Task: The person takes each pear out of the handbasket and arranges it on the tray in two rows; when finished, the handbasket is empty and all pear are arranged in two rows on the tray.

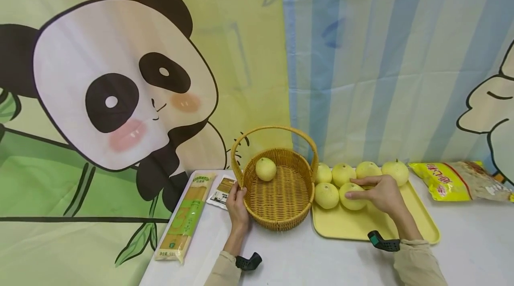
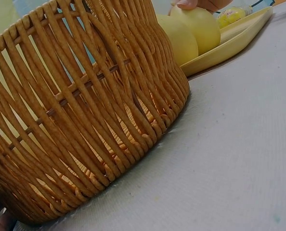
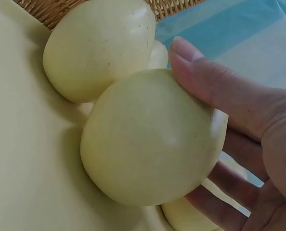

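Observation:
A round wicker basket with a tall arched handle stands on the white table, and one pale yellow pear lies inside it. My left hand holds the basket's left side near the handle's base. To the right, a yellow tray bears several similar pears in two rows. My right hand grips the front-row pear nearest it, thumb on one side and fingers around the other. That pear sits low at the tray and touches a neighbouring pear.
Left of the basket lie a small white-and-brown packet and a long pack of noodles. A yellow-and-brown snack bag lies right of the tray. Behind the table hangs a printed curtain with a panda.

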Available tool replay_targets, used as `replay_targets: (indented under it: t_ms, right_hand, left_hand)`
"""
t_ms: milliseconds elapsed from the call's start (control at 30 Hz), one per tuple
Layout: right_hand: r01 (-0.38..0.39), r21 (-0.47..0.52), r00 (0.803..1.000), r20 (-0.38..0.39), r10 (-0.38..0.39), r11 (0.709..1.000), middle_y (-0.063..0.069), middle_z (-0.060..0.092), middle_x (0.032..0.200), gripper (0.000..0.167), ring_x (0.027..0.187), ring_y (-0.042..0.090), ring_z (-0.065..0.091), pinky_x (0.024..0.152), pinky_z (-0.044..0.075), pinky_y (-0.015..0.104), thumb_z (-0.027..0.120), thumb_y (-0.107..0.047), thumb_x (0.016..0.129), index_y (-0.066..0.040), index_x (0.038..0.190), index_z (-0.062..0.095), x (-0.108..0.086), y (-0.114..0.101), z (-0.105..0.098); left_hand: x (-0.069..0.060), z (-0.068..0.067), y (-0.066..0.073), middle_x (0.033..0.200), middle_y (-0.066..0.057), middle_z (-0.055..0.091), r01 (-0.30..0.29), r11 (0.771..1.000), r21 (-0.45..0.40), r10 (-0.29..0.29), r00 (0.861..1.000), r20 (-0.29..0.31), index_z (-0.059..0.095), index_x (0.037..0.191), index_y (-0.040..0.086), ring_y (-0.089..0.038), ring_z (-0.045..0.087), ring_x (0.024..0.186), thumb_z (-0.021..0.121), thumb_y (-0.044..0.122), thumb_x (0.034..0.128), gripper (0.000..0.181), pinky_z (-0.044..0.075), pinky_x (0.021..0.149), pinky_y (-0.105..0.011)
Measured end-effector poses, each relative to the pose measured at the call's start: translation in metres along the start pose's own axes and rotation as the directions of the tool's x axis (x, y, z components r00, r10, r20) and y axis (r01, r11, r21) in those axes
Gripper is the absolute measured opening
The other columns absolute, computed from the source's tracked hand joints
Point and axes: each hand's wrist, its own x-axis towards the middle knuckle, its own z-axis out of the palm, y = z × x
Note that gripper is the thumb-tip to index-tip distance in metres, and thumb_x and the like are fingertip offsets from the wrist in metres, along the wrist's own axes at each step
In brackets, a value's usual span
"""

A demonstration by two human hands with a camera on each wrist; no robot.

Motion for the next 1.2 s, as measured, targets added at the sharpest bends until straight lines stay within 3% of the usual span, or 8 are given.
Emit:
replay_targets:
  t_ms: [133, 333, 467, 567, 800, 933, 1100, 1200]
  right_hand:
    - [0.042, 0.017, 0.999, 0.030, -0.043, 0.999, 0.011, 0.077, 0.127, 0.055, 0.130, 0.037, 0.064, 0.086, 0.050, 0.016, 0.095, -0.044, 0.077, -0.012, 0.120, 0.082, 0.000, 0.004, -0.002]
    - [0.107, 0.030, 0.991, 0.079, -0.110, 0.994, 0.017, 0.072, 0.135, 0.050, 0.112, -0.005, 0.062, 0.087, 0.056, 0.022, 0.092, -0.033, 0.082, -0.013, 0.126, 0.079, -0.002, 0.010, -0.005]
    - [0.115, 0.029, 0.989, 0.085, -0.117, 0.993, 0.019, 0.069, 0.139, 0.053, 0.117, 0.012, 0.069, 0.086, 0.057, 0.022, 0.091, -0.033, 0.084, -0.011, 0.130, 0.077, -0.002, 0.010, -0.007]
    - [0.130, 0.044, 0.990, 0.042, -0.132, 0.991, 0.019, 0.071, 0.136, 0.052, 0.119, 0.025, 0.070, 0.085, 0.059, 0.020, 0.090, -0.033, 0.086, -0.009, 0.130, 0.076, -0.003, 0.004, -0.009]
    - [0.228, 0.080, 0.964, -0.156, -0.214, 0.970, 0.017, 0.077, 0.122, 0.036, 0.103, -0.021, 0.058, 0.080, 0.057, 0.012, 0.087, -0.028, 0.090, -0.007, 0.118, 0.081, -0.006, -0.040, -0.004]
    - [0.290, 0.134, 0.951, -0.149, -0.270, 0.948, 0.014, 0.079, 0.117, 0.023, 0.099, -0.013, 0.066, 0.080, 0.059, 0.016, 0.084, -0.024, 0.092, -0.011, 0.112, 0.083, -0.006, -0.067, 0.008]
    - [0.313, 0.219, 0.949, -0.022, -0.316, 0.924, 0.004, 0.080, 0.114, 0.016, 0.101, -0.001, 0.070, 0.080, 0.062, 0.026, 0.081, -0.025, 0.095, -0.019, 0.110, 0.084, -0.003, -0.086, 0.035]
    - [0.340, 0.246, 0.928, 0.071, -0.367, 0.908, -0.001, 0.080, 0.111, 0.017, 0.102, 0.006, 0.072, 0.081, 0.062, 0.029, 0.080, -0.028, 0.096, -0.023, 0.112, 0.083, 0.001, -0.098, 0.057]
  left_hand:
    - [0.001, -0.001, -0.001, 0.150, -0.017, 0.062, -0.009, 1.000, -0.006, 0.009, 1.000, 0.013, 0.057, 0.151, 0.005, -0.030, 0.057, 0.138, 0.052, 0.014, 0.1051, 0.047, 0.045, 0.101, -0.013]
    - [0.000, -0.002, -0.002, 0.148, -0.015, 0.063, -0.011, 1.000, 0.006, 0.011, 1.000, 0.015, 0.060, 0.150, 0.007, -0.029, 0.058, 0.137, 0.052, 0.016, 0.1051, 0.046, 0.044, 0.102, -0.014]
    - [-0.002, -0.001, 0.000, 0.146, -0.018, 0.064, -0.019, 1.000, 0.019, 0.019, 1.000, 0.009, 0.061, 0.148, 0.005, -0.030, 0.059, 0.135, 0.052, 0.014, 0.1053, 0.045, 0.046, 0.100, -0.015]
    - [-0.002, -0.001, 0.001, 0.143, -0.018, 0.066, -0.024, 0.999, 0.027, 0.024, 1.000, 0.009, 0.062, 0.146, 0.005, -0.030, 0.061, 0.132, 0.052, 0.014, 0.1053, 0.043, 0.046, 0.100, -0.016]
    - [0.001, -0.001, 0.001, 0.141, -0.016, 0.067, -0.033, 0.999, 0.030, 0.032, 0.999, 0.009, 0.065, 0.144, 0.008, -0.031, 0.062, 0.129, 0.051, 0.015, 0.1048, 0.042, 0.048, 0.099, -0.020]
    - [0.002, -0.001, 0.002, 0.139, -0.019, 0.068, -0.043, 0.999, 0.015, 0.043, 0.999, 0.003, 0.065, 0.143, 0.006, -0.034, 0.064, 0.128, 0.051, 0.013, 0.1042, 0.042, 0.050, 0.097, -0.020]
    - [0.002, 0.000, 0.001, 0.139, -0.019, 0.068, -0.032, 0.999, 0.023, 0.032, 0.999, -0.004, 0.066, 0.142, 0.005, -0.034, 0.063, 0.129, 0.052, 0.012, 0.1039, 0.041, 0.048, 0.098, -0.018]
    - [0.001, 0.000, 0.001, 0.139, -0.019, 0.068, -0.022, 0.999, 0.026, 0.023, 1.000, -0.007, 0.066, 0.142, 0.005, -0.034, 0.063, 0.129, 0.052, 0.012, 0.1037, 0.041, 0.048, 0.098, -0.018]
